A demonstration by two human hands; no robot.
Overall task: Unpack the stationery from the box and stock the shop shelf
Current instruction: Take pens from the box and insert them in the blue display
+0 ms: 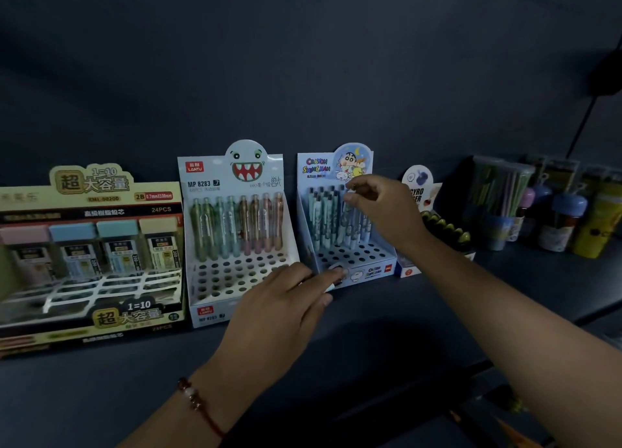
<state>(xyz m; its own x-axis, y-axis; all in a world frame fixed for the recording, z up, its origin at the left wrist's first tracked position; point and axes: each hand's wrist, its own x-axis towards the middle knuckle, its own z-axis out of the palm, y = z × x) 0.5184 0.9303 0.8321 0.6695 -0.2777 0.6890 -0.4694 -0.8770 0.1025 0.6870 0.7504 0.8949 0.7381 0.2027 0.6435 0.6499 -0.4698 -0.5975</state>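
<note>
We stand in front of the dark shelf (387, 316) and look down at our 2 hands. They are apart, 1 low and 1 high.

Our right hand (380, 205) is up at the blue cartoon pen box (356, 269). Its thumb and first finger come together at the top of a pen (348, 219) in the back rows. We think it is pinching that pen, but the tip is small and dim, so we cannot be sure.

Our left hand (286, 299) is low, at the front left corner of the same box. Its fingers reach out fairly straight and touch the front edge. Something small and white sits under the fingertips (338, 274), and we cannot tell what it is.

The pens stand almost upright in the holes, leaning back a little. So their long way runs up and down. The empty holes lie in the front rows, closer to us than the pens.

The right hand is nearer to the pens, and it is right above them. We think the next move goes straight down or straight up along the pen, while the left hand keeps the box from sliding.

To the left stand a monster pen box (235, 279) and a big box of pencil leads (91, 245).
</note>
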